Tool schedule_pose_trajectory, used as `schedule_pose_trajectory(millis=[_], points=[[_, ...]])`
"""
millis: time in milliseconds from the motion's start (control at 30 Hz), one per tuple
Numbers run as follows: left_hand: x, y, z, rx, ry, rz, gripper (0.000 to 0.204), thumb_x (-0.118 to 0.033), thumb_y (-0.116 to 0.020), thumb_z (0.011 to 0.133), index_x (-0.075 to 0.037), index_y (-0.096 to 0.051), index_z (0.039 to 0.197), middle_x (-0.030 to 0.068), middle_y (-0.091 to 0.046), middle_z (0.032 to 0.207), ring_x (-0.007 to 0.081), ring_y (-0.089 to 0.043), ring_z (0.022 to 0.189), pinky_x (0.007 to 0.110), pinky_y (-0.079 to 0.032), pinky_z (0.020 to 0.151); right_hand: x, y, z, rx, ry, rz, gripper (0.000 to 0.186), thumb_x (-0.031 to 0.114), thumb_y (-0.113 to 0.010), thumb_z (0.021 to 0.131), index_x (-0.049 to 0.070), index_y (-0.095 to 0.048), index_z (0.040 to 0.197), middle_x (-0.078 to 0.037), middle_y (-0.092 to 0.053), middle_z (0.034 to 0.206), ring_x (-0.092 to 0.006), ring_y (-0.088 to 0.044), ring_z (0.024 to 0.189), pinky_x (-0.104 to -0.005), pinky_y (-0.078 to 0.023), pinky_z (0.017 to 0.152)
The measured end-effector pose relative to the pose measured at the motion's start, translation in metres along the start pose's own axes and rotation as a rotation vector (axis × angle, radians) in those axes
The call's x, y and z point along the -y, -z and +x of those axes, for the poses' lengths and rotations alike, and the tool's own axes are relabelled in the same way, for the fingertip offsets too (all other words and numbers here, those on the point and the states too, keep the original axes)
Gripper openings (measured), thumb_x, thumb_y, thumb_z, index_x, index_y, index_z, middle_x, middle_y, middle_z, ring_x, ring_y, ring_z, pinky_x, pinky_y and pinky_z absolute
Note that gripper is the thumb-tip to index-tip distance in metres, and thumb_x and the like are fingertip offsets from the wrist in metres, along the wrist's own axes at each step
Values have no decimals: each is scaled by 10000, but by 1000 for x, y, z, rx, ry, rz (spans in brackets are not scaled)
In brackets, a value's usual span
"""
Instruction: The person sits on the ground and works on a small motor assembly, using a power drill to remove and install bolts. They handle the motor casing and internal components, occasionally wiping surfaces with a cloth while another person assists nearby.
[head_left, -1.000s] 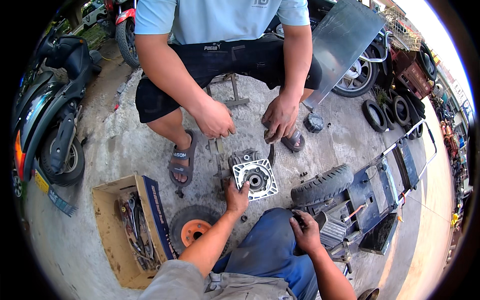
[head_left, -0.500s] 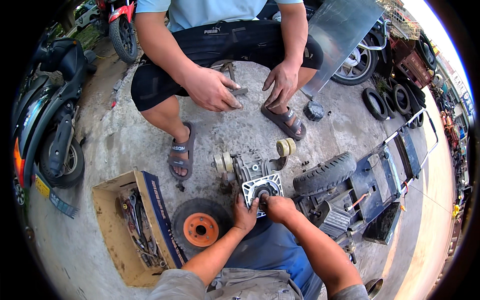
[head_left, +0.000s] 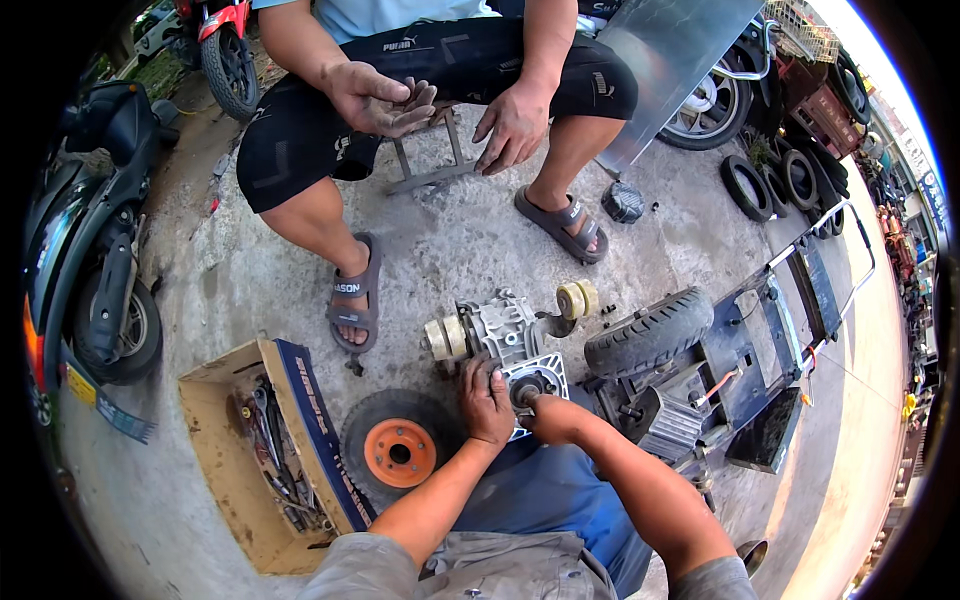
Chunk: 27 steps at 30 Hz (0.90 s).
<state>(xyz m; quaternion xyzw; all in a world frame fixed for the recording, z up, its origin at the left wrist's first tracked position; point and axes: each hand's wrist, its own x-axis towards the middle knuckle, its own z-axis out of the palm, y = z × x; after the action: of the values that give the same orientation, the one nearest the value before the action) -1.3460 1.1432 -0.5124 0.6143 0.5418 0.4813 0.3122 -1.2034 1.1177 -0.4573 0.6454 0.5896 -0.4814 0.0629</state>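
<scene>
A grey cast-metal gear housing (head_left: 503, 330) stands on the ground in front of me, with a square silver flange (head_left: 556, 370) facing me. My left hand (head_left: 487, 405) is against the flange's left side, its thumb along the edge and its fingers gripping the housing. At the middle of the flange, my right hand (head_left: 556, 418) pinches a dark round metal part (head_left: 524, 391) in the bore. My right fingers partly hide that part, so its exact kind does not show. Cream rollers (head_left: 575, 299) stick out on both sides of the housing.
Left of me are a tyre with an orange rim (head_left: 400, 452) and a cardboard box (head_left: 225, 440) of tools. A knobby tyre (head_left: 650, 332) and a wheeled metal frame (head_left: 745, 345) lie right. Opposite sits another person, with bare hands (head_left: 385, 100) over the lap.
My left hand has shifted up along the flange, and its thumb has come off the flange face. The other person's hands have risen, and their left-side hand has turned palm up.
</scene>
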Motion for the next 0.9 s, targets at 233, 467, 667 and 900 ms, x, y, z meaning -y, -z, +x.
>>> schedule_pose_trajectory(millis=[233, 467, 667, 900], points=[[7, 1, 0, 5, -5, -20, 249, -197, -476, 1027, 1, -617, 1080, 222, -581, 1228, 420, -548, 1160, 484, -417, 1016, 19, -19, -15, 85, -243, 1598, 113, 132, -574, 962, 119, -541, 1069, -57, -563, 697, -151, -494, 489, -264, -381, 407], [2, 1, 3, 26, 10, -47, 245, -193, -465, 1033, -1, -615, 1057, 227, -564, 1232, 417, -538, 1160, 484, -407, 1022, 15, 23, -12, 133, -126, 239, 485, 122, -551, 892, 92, -555, 1376, -119, -701, 778, -243, -688, 679, -380, -521, 557], [2, 4, 0, 44, -4, 6, 250, -199, -467, 1035, -6, -626, 1054, 219, -556, 1237, 409, -533, 1156, 477, -411, 1011, 39, 36, -4, 175, -15, -640, 393, 170, -624, 854, 83, -640, 1237, -190, -733, 1072, -352, -728, 941, -460, -575, 775], [1, -1, 3, 4, 2, -28, 237, -197, -483, 1025, -12, -630, 1036, 220, -567, 1220, 415, -534, 1155, 479, -409, 1012, 8, 9, -9, 191, -197, 1059, 201, 152, -642, 903, 73, -582, 1077, -85, -614, 724, -187, -548, 523, -305, -434, 465]])
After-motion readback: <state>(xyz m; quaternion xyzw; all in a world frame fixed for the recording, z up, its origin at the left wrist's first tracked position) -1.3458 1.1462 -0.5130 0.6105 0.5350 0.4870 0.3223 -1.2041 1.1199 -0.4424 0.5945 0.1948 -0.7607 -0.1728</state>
